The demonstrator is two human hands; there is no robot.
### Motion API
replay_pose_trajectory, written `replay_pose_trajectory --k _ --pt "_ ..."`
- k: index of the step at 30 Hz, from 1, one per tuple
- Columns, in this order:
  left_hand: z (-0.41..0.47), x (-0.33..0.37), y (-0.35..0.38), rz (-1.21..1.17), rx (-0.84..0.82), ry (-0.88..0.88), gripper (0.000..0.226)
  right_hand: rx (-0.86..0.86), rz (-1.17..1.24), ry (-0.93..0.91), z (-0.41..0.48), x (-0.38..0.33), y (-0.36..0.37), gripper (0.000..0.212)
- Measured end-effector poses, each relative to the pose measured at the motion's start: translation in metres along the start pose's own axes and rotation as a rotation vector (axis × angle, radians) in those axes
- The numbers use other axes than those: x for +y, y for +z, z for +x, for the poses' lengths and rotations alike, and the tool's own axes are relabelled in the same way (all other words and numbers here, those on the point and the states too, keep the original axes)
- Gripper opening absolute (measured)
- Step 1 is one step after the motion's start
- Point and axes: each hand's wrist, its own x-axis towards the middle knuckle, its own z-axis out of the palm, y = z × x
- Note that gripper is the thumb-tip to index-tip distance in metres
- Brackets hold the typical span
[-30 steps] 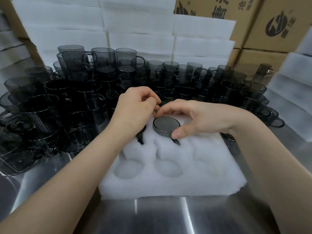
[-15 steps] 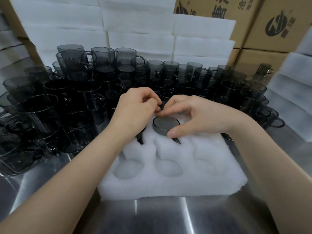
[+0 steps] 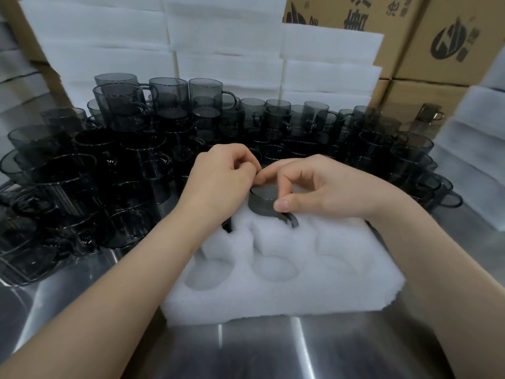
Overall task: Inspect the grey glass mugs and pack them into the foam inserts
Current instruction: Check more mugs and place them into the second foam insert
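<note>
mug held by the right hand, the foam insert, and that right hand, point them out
mug [image 3: 261, 205]: head view, on its dark side wall.
foam insert [image 3: 341, 285]: head view, bare top surface near the front right.
right hand [image 3: 326, 187]: head view, back of the hand.

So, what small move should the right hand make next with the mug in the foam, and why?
Probably press the mug straight down into its pocket. Its base stands above the foam insert, its handle is only partly in the slot, and the right hand pinches it between thumb and fingers.
</note>
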Motion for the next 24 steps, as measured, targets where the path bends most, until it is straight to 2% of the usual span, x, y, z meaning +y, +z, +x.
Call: replay_pose_trajectory --k 5,10,13,18,21,24 --pt "-0.001 0.000 0.000 0.011 0.012 -0.001 0.029 0.012 0.127 -0.001 -0.002 0.002 0.000 0.017" --pt "-0.002 0.002 0.000 0.014 0.015 0.010 0.029 -0.024 0.082 -0.011 -0.003 0.000 -0.003 0.013" --pt "-0.001 0.002 0.001 0.021 0.012 0.015 0.028 -0.017 0.108 -0.009 -0.005 -0.004 -0.005 0.002" --pt "-0.001 0.002 0.001 0.031 0.012 0.032 0.030 0.018 0.030 -0.004 0.000 -0.007 -0.001 0.044" --pt "0.000 0.001 0.001 0.027 0.015 0.028 0.032 -0.002 -0.064 0.059 0.001 -0.009 0.001 0.052" --pt "-0.001 0.002 0.001 -0.014 0.034 0.030 0.029 -0.034 -0.203 0.088 0.002 -0.014 0.003 0.053"
